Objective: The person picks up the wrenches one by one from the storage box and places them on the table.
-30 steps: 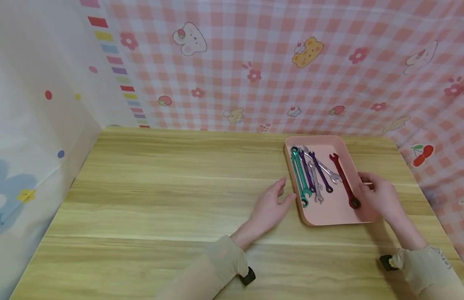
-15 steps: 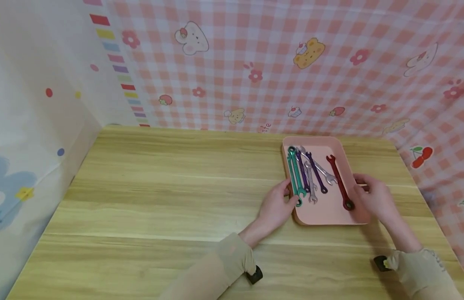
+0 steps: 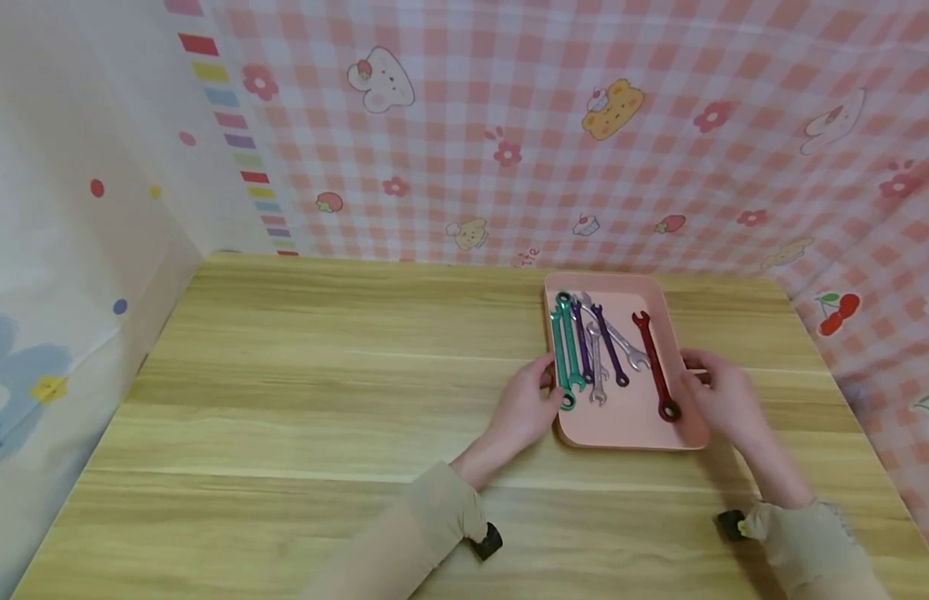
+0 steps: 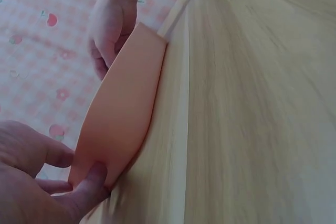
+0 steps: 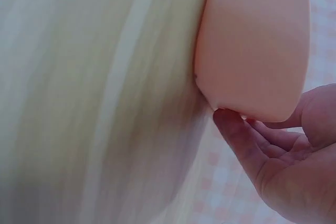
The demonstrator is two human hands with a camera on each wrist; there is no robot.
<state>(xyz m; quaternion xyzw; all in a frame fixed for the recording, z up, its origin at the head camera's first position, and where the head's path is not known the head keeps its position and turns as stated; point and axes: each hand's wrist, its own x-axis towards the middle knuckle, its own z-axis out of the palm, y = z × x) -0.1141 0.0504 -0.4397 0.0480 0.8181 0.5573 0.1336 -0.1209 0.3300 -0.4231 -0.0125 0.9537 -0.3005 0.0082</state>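
Observation:
A pink rectangular tray (image 3: pixel 621 429) sits on the wooden table between both hands. My left hand (image 3: pixel 520 408) holds its left wall, the thumb pressed low against the outside in the left wrist view. On the opposite side my right hand (image 3: pixel 726 404) grips the right wall, with thumb and fingers at the tray wall (image 5: pixel 252 56) in the right wrist view. Inside lie green wrenches (image 3: pixel 571 350) along the left, purple wrenches (image 3: pixel 610 346) and silver wrenches (image 3: pixel 596 362) in the middle, some overlapping. A single red wrench (image 3: pixel 655 362) lies apart near the right wall.
The wooden table (image 3: pixel 284 375) stretches far to the left of the tray. Behind it hangs a pink checked cloth (image 3: pixel 449 150), close to the tray's far end. A white printed cloth (image 3: pixel 82 267) hangs along the left side.
My left hand has come into contact with the tray's left wall. The tray, with the wrenches in it, has slid left between both hands.

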